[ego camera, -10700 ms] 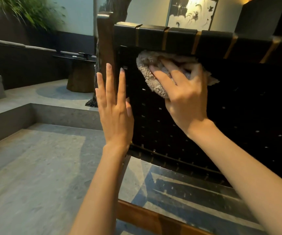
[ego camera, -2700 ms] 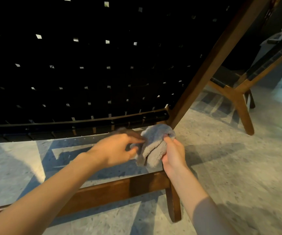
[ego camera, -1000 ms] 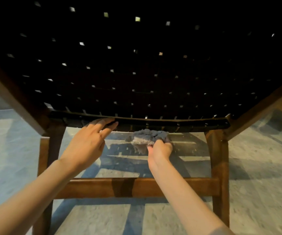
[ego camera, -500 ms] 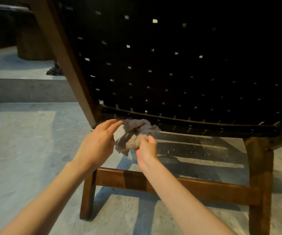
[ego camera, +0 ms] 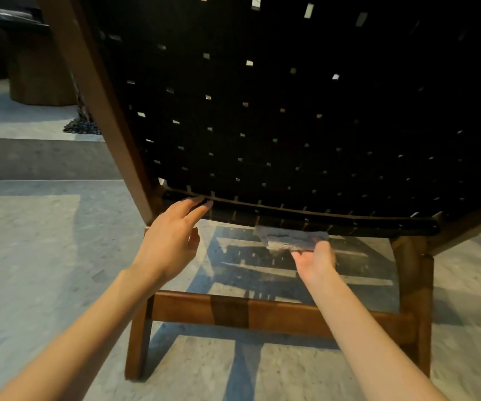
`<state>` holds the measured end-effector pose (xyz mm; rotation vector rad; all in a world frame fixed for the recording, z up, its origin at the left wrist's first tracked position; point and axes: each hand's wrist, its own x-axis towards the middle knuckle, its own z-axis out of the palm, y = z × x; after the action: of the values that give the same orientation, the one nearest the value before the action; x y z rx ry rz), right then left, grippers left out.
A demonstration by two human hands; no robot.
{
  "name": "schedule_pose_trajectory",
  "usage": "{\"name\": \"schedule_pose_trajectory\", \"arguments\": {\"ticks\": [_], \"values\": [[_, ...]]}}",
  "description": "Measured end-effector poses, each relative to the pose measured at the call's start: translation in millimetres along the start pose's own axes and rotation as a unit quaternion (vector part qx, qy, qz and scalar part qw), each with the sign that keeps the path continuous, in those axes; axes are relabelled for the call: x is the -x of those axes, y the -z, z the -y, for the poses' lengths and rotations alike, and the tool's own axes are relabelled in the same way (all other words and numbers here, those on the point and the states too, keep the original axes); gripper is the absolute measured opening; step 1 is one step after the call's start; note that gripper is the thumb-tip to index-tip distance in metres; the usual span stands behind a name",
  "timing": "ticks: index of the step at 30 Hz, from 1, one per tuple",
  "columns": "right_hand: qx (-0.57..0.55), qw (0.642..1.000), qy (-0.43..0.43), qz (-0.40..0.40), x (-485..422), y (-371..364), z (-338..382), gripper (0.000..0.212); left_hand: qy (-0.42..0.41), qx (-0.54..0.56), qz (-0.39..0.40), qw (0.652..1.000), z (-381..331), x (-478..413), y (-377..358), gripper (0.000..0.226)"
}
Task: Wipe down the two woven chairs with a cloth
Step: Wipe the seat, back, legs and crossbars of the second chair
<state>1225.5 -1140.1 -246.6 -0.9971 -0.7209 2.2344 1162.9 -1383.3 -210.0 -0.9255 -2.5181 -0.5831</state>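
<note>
Two bare forearms reach in from the bottom edge over a pale, speckled stone floor (ego camera: 31, 256). Nearest on it stands the chair's wooden crossbar (ego camera: 262, 314), a brown stretcher joining the left leg (ego camera: 138, 342) and the right leg (ego camera: 415, 299). Blue-grey shadow stripes with lighter patches lie on the floor under and behind the bar.

Beyond the bar, the right hand (ego camera: 314, 260) pinches a pale grey cloth (ego camera: 291, 240) between its curled fingers and thumb. The cloth is blurred and is held up against the underside of the lower rail (ego camera: 363, 222), the dark strip that closes the bottom of the woven back. The left hand (ego camera: 170, 241) holds nothing. Its fingers are stretched out and loosely spread, and its fingertips (ego camera: 204, 202) touch the same rail near the left corner, well apart from the cloth.

Above the rail rises the woven chair (ego camera: 291, 125). Its back is a lattice of black straps with small bright gaps, framed on the left by a slanting brown post (ego camera: 103, 111).

Further off to the left, the floor rises at a grey step (ego camera: 31, 157). On the upper level a small dark heap (ego camera: 81, 125) – pebbles, by the look of it – lies beside the post, and a round wooden block (ego camera: 39, 79) stands behind it. The far corner is dim, with a dark cushioned seat (ego camera: 2, 15) barely showing.
</note>
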Motion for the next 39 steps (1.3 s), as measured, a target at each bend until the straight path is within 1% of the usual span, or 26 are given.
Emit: {"name": "schedule_pose_trajectory", "arguments": {"ticks": [5, 8, 13, 15, 16, 18, 20, 22, 24, 25, 27, 29, 31, 36, 39], "values": [[0.071, 0.997, 0.002, 0.026, 14.8, -21.0, -25.9, 0.048, -0.002, -0.014, -0.011, 1.0, 9.2, 6.9, 8.1, 0.057], [0.095, 0.995, -0.006, 0.042, 27.7, -40.6, -47.6, 0.049, 0.012, -0.016, -0.011, 1.0, 20.7, 17.4, 12.6, 0.057], [0.096, 0.991, -0.049, 0.076, 58.2, -84.9, -95.4, 0.055, 0.033, -0.016, -0.015, 0.999, 38.9, 33.3, 21.3, 0.054], [0.108, 0.989, -0.048, 0.086, 67.2, -102.0, -110.8, 0.058, 0.04, -0.018, -0.017, 0.999, 48.6, 39.1, 24.8, 0.052], [0.127, 0.986, -0.044, 0.095, 71.0, -110.7, -118.0, 0.055, 0.047, -0.019, -0.017, 0.999, 53.8, 41.7, 26.2, 0.052], [0.158, 0.979, -0.063, 0.115, 79.5, -121.9, -131.3, 0.048, 0.06, -0.018, -0.019, 0.998, 63.1, 45.9, 27.6, 0.054], [0.17, 0.976, -0.063, 0.123, 85.9, -133.5, -142.5, 0.052, 0.071, -0.014, -0.026, 0.997, 70.2, 48.5, 27.6, 0.056], [0.212, 0.964, -0.045, 0.157, 89.7, -137.2, -155.3, 0.051, 0.079, -0.006, -0.032, 0.996, 75.3, 49.1, 27.1, 0.058], [0.252, 0.952, -0.035, 0.168, 96.3, -137.4, -165.6, 0.048, 0.08, -0.002, -0.037, 0.996, 80.0, 50.1, 26.0, 0.062], [0.289, 0.942, -0.017, 0.168, 98.2, -136.7, -170.6, 0.046, 0.081, -0.002, -0.038, 0.996, 82.1, 50.7, 25.2, 0.064], [0.378, 0.905, 0.032, 0.19, 101.4, -132.1, -176.2, 0.043, 0.084, 0.003, -0.031, 0.996, 85.0, 50.6, 24.0, 0.067], [0.434, 0.876, 0.08, 0.197, 102.7, -131.3, -179.7, 0.041, 0.09, 0.012, -0.026, 0.996, 86.7, 48.2, 22.0, 0.068], [0.464, 0.855, 0.115, 0.2, 102.0, -130.4, -185.1, 0.041, 0.102, 0.022, -0.023, 0.994, 88.2, 45.9, 18.5, 0.068], [0.471, 0.829, 0.125, 0.275, 87.4, -119.4, -193.9, 0.044, 0.108, 0.046, -0.02, 0.993, 95.4, 46.9, 6.2, 0.071], [0.484, 0.812, 0.151, 0.289, 76.7, -120.9, -197.8, 0.041, 0.112, 0.067, -0.014, 0.991, 100.6, 47.5, -3.0, 0.074]]}}
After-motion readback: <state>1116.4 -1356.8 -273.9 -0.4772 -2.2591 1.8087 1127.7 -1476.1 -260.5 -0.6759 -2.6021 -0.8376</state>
